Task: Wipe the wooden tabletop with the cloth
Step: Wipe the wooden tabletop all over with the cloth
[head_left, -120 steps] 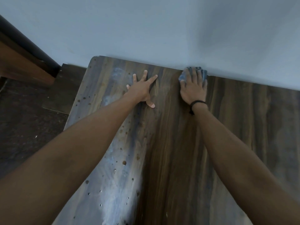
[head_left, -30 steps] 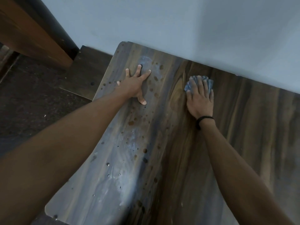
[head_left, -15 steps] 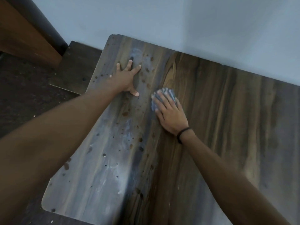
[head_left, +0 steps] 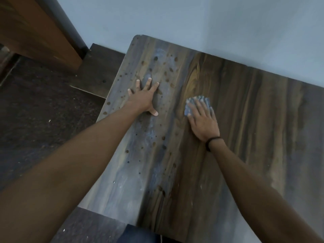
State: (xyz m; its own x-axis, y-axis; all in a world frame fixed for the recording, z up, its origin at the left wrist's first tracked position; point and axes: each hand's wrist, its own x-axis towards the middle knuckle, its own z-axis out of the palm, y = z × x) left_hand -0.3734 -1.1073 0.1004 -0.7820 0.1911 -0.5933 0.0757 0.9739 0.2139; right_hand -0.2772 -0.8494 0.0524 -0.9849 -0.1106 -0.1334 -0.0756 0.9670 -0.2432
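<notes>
1. The left fingers (head_left: 148, 84) are spread wide and lie flat on the worktop (head_left: 249, 123), holding nothing. The left hand (head_left: 142, 100) sits in the upper middle of the frame.
2. The right fingers (head_left: 199, 107) are straight and a little apart, pressing the cloth (head_left: 189, 109) flat. The right hand (head_left: 204, 122) covers most of it.
3. The cloth lies at frame centre, just right of the left hand and apart from it.
4. A pale wall (head_left: 192, 23) meets the worktop's far edge. A dark floor (head_left: 35, 120) fills the left, with a brown wooden frame (head_left: 35, 32) at upper left. A black wristband (head_left: 213, 140) circles the right wrist.
5. The left forearm (head_left: 87, 155) and right forearm (head_left: 245, 172) cross the lower frame and hide parts of the worktop.
6. The cloth is blue-grey and crumpled, showing past the fingertips and on the thumb side.
7. The worktop is dark-grained on the right. Its left strip (head_left: 126, 181) is pale, dusty and flecked with dark spots (head_left: 155, 58).
</notes>
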